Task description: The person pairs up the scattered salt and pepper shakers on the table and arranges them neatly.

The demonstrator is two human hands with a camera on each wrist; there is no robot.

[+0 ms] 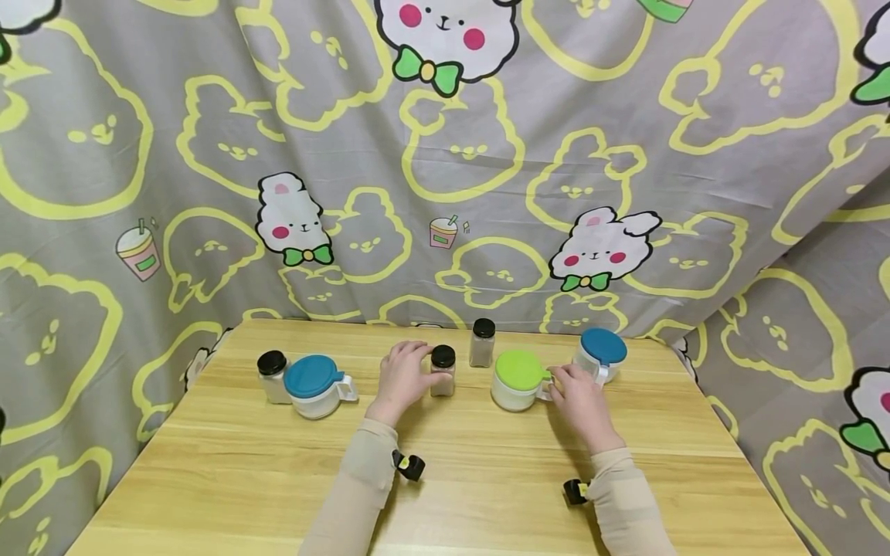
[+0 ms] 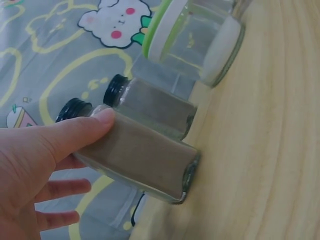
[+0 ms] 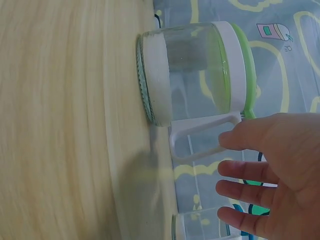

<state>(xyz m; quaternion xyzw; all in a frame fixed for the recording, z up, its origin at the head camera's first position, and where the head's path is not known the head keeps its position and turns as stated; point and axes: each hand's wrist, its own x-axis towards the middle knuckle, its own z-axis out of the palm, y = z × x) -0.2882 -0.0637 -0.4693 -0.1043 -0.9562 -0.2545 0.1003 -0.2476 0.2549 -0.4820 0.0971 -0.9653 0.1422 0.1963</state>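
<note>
My left hand (image 1: pixel 402 380) pinches a square glass spice jar (image 2: pixel 140 155) with a black cap and grey-brown contents. The thumb lies across its near side, and three fingers stretch out below. My right hand (image 1: pixel 579 401) is at the white handle (image 3: pixel 200 135) of a round glass seasoning jar (image 1: pixel 514 392) with a green lid. Thumb and index finger pinch this handle, though the index is hidden in the right wrist view; the other fingers extend. White contents cover this jar's bottom. Both jars stand upright on the table.
Another black-capped spice jar (image 1: pixel 483 344) stands behind, between the two held jars. At left, a blue-lidded seasoning jar (image 1: pixel 314 386) stands beside a black-capped jar (image 1: pixel 274 378). A second blue-lidded jar (image 1: pixel 603 354) is behind my right hand. A patterned curtain (image 1: pixel 487 170) borders the wooden table (image 1: pixel 480 494).
</note>
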